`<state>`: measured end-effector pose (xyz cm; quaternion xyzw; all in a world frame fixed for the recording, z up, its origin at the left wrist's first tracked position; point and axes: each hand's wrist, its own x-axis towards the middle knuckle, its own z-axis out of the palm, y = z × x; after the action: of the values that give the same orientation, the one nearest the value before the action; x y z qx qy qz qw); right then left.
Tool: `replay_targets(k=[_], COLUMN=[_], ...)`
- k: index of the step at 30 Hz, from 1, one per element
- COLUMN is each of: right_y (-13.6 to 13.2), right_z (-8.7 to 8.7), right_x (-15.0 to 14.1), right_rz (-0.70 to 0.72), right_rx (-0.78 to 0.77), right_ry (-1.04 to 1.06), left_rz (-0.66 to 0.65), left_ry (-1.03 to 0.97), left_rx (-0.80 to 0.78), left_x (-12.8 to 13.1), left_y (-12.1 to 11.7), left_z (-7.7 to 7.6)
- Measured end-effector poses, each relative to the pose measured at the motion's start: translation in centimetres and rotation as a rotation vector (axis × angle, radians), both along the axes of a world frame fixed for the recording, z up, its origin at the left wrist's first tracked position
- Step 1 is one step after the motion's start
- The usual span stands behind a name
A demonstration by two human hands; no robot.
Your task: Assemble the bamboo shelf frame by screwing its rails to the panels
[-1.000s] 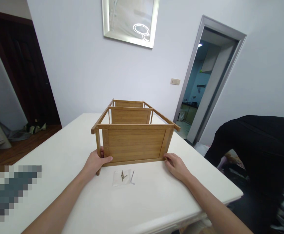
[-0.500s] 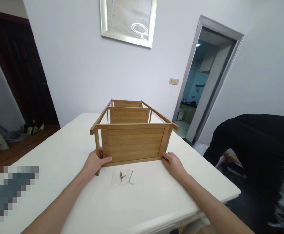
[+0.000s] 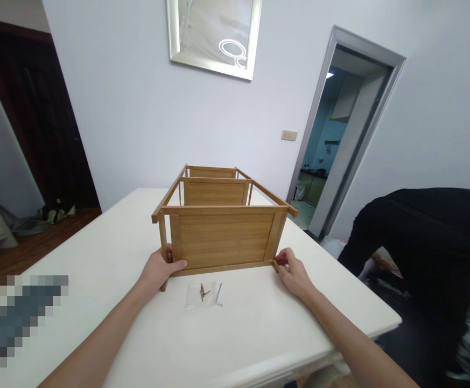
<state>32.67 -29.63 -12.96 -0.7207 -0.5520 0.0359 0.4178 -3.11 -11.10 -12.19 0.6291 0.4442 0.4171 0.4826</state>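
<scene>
A wooden shelf rack [image 3: 224, 237] lies on its side on the white table [image 3: 243, 345], with one slatted shelf panel facing me and more shelves behind it. My left hand [image 3: 160, 269] is wrapped around its lower left corner, thumb on the panel's front, other fingers behind the leg. At the lower right corner, my right hand [image 3: 293, 272] has thumb and fingers pinched beside the leg's end. Whatever small thing may be between them is hidden. In front of the rack lie a clear plastic bag [image 3: 194, 299] with several screws [image 3: 203, 292] and an L-shaped hex key [image 3: 219, 295].
A person in black clothes [image 3: 416, 237] bends over at the right, beyond the table edge. Behind the table is a white wall with a framed mirror [image 3: 214, 37] and a light switch [image 3: 289, 135]. A doorway [image 3: 323, 145] stands right of it. A blurred-out patch [image 3: 20, 318] covers the left table edge.
The fingers of my right hand have shifted and lifted slightly at the lower right corner, showing more of the leg's end. My left hand and the rack stay put.
</scene>
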Motion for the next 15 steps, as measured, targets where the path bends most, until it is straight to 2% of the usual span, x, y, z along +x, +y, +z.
replay_targets(k=[9,15], right_y=[1.1,1.1], right_z=[-0.8,-0.4], right_x=[1.6,1.3], right_rz=[-0.146,-0.053], right_rx=[-0.036,-0.08], right_ry=[-0.046,-0.088], left_rz=[0.012,0.074], left_ry=[-0.024,-0.085], left_rx=[-0.027,-0.017], left_x=[0.1,0.1], left_y=[-0.3,0.1], left_z=[0.3,-0.1])
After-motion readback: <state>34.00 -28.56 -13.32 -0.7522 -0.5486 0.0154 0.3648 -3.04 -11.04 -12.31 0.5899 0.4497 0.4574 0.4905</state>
